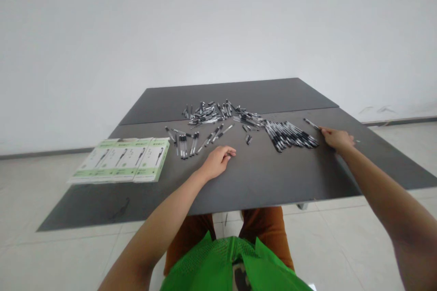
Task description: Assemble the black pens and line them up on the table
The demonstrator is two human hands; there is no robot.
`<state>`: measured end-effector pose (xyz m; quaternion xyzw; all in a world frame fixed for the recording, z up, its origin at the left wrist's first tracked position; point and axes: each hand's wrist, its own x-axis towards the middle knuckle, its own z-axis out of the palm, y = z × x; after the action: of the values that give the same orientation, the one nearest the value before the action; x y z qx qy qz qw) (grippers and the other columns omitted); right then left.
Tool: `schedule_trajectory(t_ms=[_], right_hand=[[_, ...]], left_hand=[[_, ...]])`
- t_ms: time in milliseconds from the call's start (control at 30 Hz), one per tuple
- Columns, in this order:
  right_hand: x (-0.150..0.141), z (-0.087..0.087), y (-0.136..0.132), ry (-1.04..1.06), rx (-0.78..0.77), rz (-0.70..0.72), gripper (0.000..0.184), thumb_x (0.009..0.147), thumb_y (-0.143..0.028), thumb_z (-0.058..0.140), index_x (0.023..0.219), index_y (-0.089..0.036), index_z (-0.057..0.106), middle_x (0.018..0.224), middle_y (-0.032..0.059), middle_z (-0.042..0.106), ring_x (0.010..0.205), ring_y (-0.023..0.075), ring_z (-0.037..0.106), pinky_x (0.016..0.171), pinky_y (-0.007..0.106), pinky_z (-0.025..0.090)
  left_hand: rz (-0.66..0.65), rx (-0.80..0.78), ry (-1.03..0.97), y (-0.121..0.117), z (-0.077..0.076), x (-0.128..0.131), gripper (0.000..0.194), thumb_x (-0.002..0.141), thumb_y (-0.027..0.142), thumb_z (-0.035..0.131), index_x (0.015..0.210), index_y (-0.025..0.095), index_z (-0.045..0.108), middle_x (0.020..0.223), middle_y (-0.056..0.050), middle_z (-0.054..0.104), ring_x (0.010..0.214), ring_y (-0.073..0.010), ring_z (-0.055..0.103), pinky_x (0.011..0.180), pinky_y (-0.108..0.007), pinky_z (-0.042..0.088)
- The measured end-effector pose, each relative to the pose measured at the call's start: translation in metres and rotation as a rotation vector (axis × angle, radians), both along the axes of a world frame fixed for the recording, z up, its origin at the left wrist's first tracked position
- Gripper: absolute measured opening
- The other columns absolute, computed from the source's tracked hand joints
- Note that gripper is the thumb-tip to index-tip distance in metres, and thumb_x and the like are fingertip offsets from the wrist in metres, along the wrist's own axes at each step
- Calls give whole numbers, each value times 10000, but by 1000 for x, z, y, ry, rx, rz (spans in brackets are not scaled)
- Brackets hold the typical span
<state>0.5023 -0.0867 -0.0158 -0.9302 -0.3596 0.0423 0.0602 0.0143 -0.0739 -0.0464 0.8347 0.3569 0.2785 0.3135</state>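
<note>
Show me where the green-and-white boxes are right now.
In the head view, the green-and-white boxes lie at the left side of the dark table, left of the scattered pens and the left hand.

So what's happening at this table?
A person's right hand holds a pen beside a slanted row of pens on the dark table. The left hand rests near the front; whether its fingers grip anything is unclear. More pens lie scattered farther back, and green-and-white boxes sit at the left.
</note>
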Motion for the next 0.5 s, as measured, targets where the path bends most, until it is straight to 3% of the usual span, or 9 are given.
schedule_trajectory(t_ms=[67, 133, 200, 300, 400, 500], right_hand=[[-5, 1, 13, 150, 34, -136, 632, 906, -622, 410, 1377, -256, 618, 1391, 265, 508, 1177, 400, 449, 839, 481, 344], [-6, -2, 21, 166, 99, -187, 666, 835, -667, 482, 1258, -205, 710, 1341, 307, 529, 1194, 446, 423, 846, 535, 333], [-6, -6, 25, 118, 192, -189, 558, 768, -652, 575, 977, -191, 809, 1155, 335, 606, 1126, 471, 453, 802, 577, 325], [-9, -15, 28, 42, 289, -131, 393, 708, -576, 669, 633, -205, 775, 906, 316, 638, 1037, 478, 487, 739, 605, 316], [-17, -24, 29, 19, 241, -106, 406, 733, -574, 631, 782, -220, 825, 1022, 344, 634, 1138, 523, 455, 735, 629, 316], [-20, -36, 29, 22, 206, -151, 640, 750, -635, 525, 1119, -182, 787, 1268, 426, 512, 1303, 589, 327, 714, 675, 293]], left_hand=[[4, -20, -11, 0, 0, 0, 354, 838, 27, 517, 1129, 198, 621, 1060, -25, 727, 950, -151, 630, 930, -327, 482], [9, -45, -31, 1, 1, 1, 337, 835, 32, 526, 1113, 193, 628, 1043, -25, 732, 950, -149, 636, 924, -319, 485], [7, -66, -50, 1, 1, 2, 327, 826, 30, 532, 1092, 188, 636, 1020, -27, 737, 943, -146, 645, 910, -308, 490], [-7, -71, -66, 2, 2, 2, 339, 809, 14, 520, 1075, 183, 644, 1000, -29, 740, 917, -138, 655, 887, -294, 499], [-8, -66, -77, 3, 4, 2, 350, 800, 1, 503, 1067, 173, 652, 995, -38, 742, 905, -133, 665, 877, -286, 505], [-12, -85, -87, 2, 4, 2, 340, 805, 1, 497, 1060, 158, 657, 995, -52, 745, 890, -127, 678, 872, -279, 514]])
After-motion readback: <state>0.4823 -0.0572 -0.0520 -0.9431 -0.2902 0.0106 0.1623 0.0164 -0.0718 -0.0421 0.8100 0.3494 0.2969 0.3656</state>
